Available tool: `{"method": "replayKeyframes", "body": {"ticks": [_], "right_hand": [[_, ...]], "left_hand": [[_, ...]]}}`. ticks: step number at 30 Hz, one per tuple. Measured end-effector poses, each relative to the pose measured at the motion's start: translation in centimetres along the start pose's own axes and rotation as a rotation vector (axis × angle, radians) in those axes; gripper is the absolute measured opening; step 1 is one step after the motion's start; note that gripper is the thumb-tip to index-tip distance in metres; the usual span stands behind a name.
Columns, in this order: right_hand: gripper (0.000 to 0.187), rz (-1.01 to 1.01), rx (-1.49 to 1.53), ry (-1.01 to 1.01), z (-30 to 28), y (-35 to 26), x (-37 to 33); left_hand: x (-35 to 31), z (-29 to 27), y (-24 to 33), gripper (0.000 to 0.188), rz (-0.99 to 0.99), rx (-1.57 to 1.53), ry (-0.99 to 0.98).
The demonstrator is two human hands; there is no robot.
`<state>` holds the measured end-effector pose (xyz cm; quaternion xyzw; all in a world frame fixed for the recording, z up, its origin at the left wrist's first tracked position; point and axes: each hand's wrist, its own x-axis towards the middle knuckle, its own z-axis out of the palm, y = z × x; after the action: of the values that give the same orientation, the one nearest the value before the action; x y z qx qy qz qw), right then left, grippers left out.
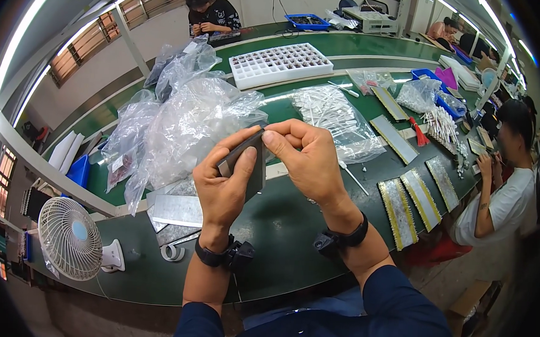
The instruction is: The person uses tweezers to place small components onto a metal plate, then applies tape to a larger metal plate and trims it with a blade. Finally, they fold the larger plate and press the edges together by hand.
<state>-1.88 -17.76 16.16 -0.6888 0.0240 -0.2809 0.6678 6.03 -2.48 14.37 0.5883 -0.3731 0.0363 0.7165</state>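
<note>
Green workbench [291, 230] stretches below me, littered with clear plastic bags [181, 121]. My left hand [223, 184] pinches one dark flat plate [246, 164] between thumb and fingers; my right hand [307, 158] grips its top edge, fingers curled (both wrists raised above the bench).

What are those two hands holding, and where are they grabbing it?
A small dark flat plate. The left hand grips its lower side; the right hand pinches its top corner.

Dark navy long sleeves are worn, pushed back from the forearms. A black wristband with a chunky black clasp is strapped on the left hand [223, 187] and right hand [310, 161].
</note>
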Motion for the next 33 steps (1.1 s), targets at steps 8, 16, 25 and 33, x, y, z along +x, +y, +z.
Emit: {"method": "replayKeyframes", "body": {"ticks": [8,16,25,33], "right_hand": [[0.021,-0.018,0.010,0.020,0.20,0.18,0.02],[0.020,-0.005,0.010,0.018,0.13,0.01,-0.06],[0.020,-0.023,-0.008,0.016,0.25,-0.15,-0.15],[0.019,-0.011,-0.004,0.019,0.25,-0.06,-0.13]], "left_hand": [[-0.03,0.11,-0.01,0.024,-0.004,-0.002,-0.003],[0.00,0.15,-0.31,0.025,-0.008,-0.021,-0.005],[-0.04,0.14,-0.19,0.026,-0.063,-0.109,0.007],[-0.07,0.14,-0.08,0.027,-0.067,-0.103,0.003]]}}
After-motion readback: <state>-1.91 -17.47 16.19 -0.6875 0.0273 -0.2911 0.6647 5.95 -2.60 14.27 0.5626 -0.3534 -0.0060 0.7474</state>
